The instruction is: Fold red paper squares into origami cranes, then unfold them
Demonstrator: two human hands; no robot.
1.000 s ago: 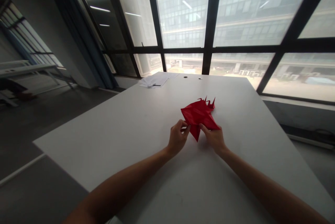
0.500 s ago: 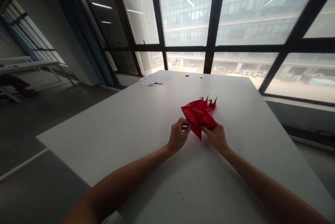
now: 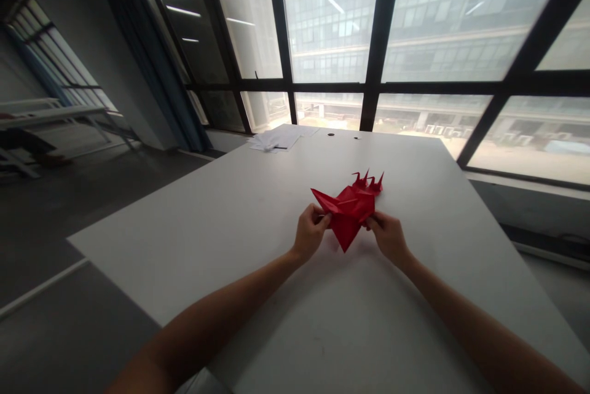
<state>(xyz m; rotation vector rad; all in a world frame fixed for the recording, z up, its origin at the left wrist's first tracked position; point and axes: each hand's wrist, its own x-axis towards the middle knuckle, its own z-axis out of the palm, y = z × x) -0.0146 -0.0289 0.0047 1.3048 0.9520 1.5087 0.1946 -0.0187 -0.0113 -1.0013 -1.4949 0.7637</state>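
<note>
A partly folded sheet of red origami paper [image 3: 348,212] is held above the white table between my two hands, with one pointed corner hanging toward me. My left hand [image 3: 312,229] pinches its left edge between thumb and fingers. On the other side, my right hand [image 3: 387,233] grips the right edge the same way, its fingertips partly hidden by the paper. Just behind the paper stand red folded paper cranes [image 3: 375,185] with thin upright necks and tails; the held sheet covers part of them.
The white table [image 3: 207,222] stretches to the windows. White papers [image 3: 276,139] with a dark pen-like object lie at its far left corner. Near the far edge are a dark round hole [image 3: 330,134] and a small item. Another person's legs [image 3: 27,142] show at a distant table.
The red paper has opened and tilted: its left point now sticks out farther left and its lower flap looks broader. My right hand has shifted slightly right. More of the cranes shows.
</note>
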